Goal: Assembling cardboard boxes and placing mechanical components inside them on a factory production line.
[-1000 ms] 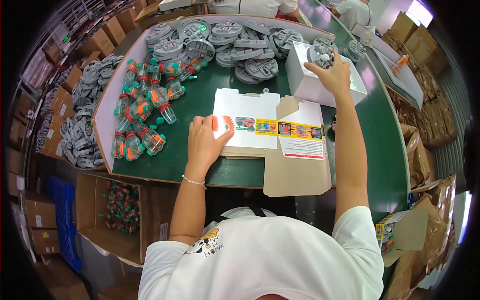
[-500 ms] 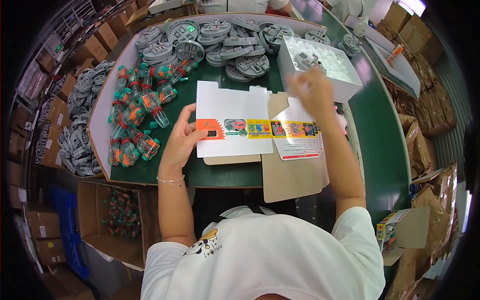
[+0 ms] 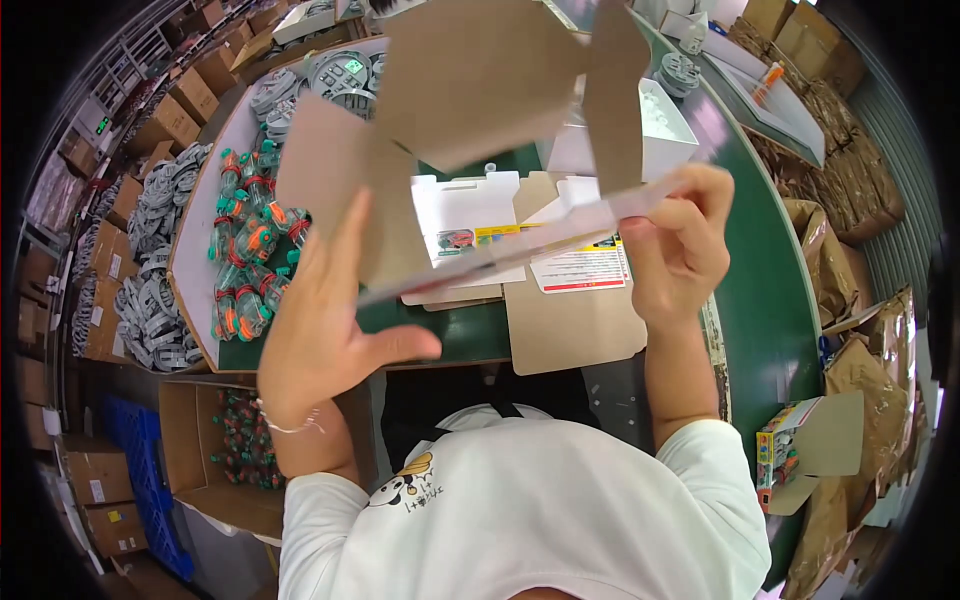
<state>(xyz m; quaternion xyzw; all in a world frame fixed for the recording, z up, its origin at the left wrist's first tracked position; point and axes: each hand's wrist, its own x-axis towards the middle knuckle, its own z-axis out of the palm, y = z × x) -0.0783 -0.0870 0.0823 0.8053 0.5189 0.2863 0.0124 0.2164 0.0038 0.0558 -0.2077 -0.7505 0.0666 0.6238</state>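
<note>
A flat cardboard box blank (image 3: 480,95), brown underneath, is lifted close to the camera with its flaps spread. My left hand (image 3: 325,315) supports its left side with the palm and thumb. My right hand (image 3: 680,245) pinches its right edge. Below it, a stack of flat printed blanks (image 3: 470,215) lies on the green table (image 3: 760,290). An open white box (image 3: 660,125) stands behind the stack, partly hidden by the raised blank.
Packaged orange and green toys (image 3: 245,255) lie at the table's left, with grey round items (image 3: 150,250) beyond them. A carton of the same toys (image 3: 240,440) stands on the floor at lower left. Brown cartons (image 3: 850,210) line the right side.
Both hands took one blank off the stack and raised it toward the camera. Before that my right hand was at the white box and my left lay on the stack.
</note>
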